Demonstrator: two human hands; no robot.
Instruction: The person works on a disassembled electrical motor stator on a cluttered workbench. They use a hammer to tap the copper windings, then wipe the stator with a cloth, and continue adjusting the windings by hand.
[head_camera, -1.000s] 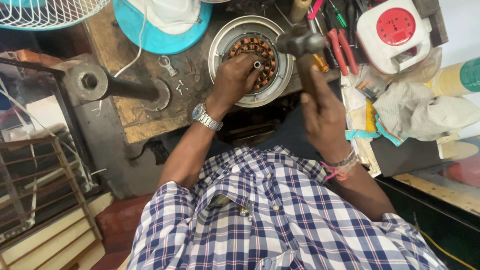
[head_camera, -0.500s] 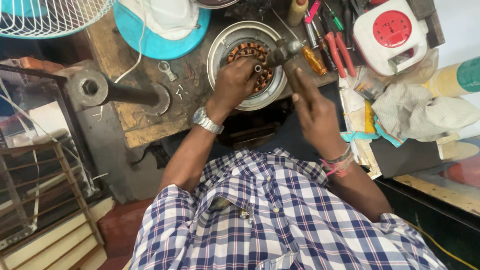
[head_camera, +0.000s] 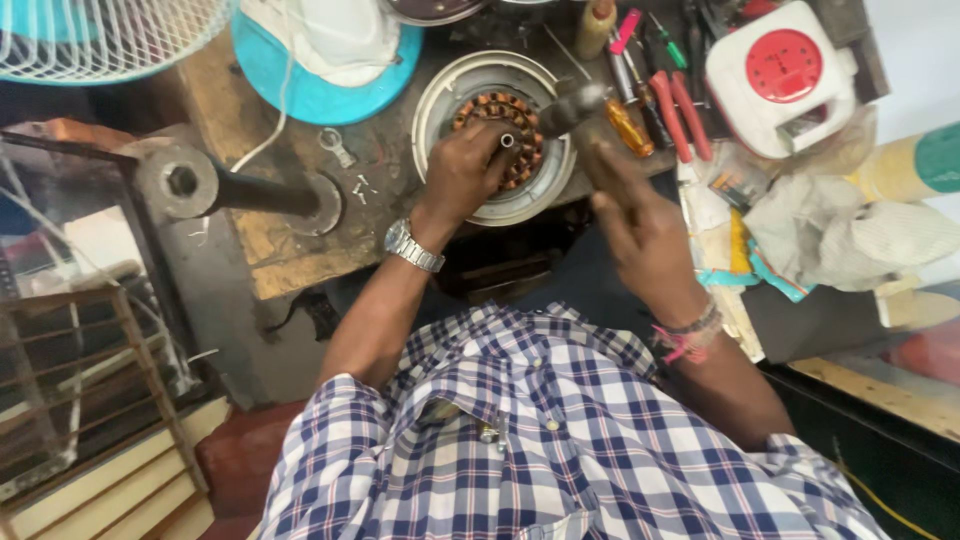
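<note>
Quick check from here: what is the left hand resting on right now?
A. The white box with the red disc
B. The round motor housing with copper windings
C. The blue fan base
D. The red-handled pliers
B: the left hand lies over the copper windings of the round motor housing, fingers at the small metal sleeve in its centre.

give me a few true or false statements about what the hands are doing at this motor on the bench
1. The left hand rests on the round motor with copper windings. True.
2. The right hand holds a hammer over the motor. True.
3. The left wrist is bare. False: it wears a metal wristwatch.
4. The red-handled pliers lie to the left of the motor. False: they lie to its right, among the other tools.
5. A blue round base sits on the bench left of the motor. True.
</note>
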